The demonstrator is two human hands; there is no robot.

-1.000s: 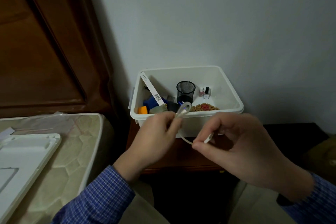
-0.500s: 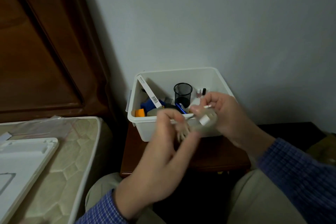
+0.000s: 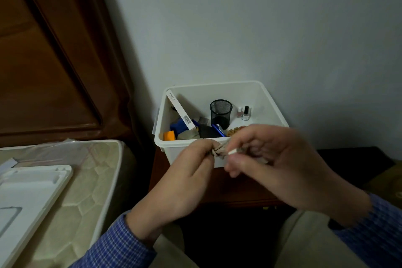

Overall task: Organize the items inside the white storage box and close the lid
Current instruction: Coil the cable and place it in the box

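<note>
box (image 3: 191, 154) sits open on a nightstand, its lid (image 3: 32, 191) off on the mattress at left; left hand (image 3: 185, 180) pinches a coiled cable (image 3: 219, 152), right hand (image 3: 280, 163) pinches its white plug end; the cable looks light, limp and springy, best held by the coil

Your white box (image 3: 274, 102) sits open on the dark wooden nightstand (image 3: 174, 185), close against the wall and over the stand's left part. To your left the bare mattress (image 3: 91, 183) carries the white lid (image 3: 28, 198), lying flat near its edge. A clear plastic wrap (image 3: 63, 146) lies on the mattress by the headboard.
</note>
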